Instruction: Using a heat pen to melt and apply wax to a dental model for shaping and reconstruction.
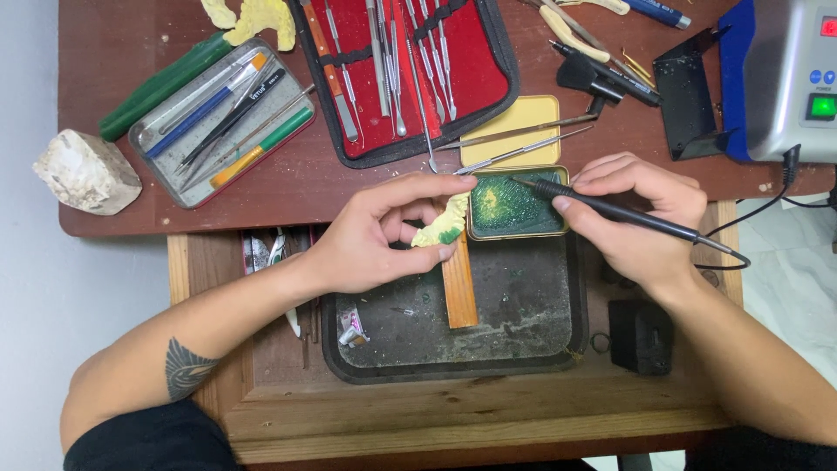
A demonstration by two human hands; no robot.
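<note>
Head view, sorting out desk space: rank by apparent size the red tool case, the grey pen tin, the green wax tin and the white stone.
1. red tool case
2. grey pen tin
3. green wax tin and white stone: look about alike, so unranked.

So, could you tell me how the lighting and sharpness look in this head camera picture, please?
Head view: even, soft light, with only faint shadows under the left hand and right hand; mild glare on the steel tools in the red case and on the green wax tin; hands and black pen tool look sharp; the lit green button blooms slightly.
</note>
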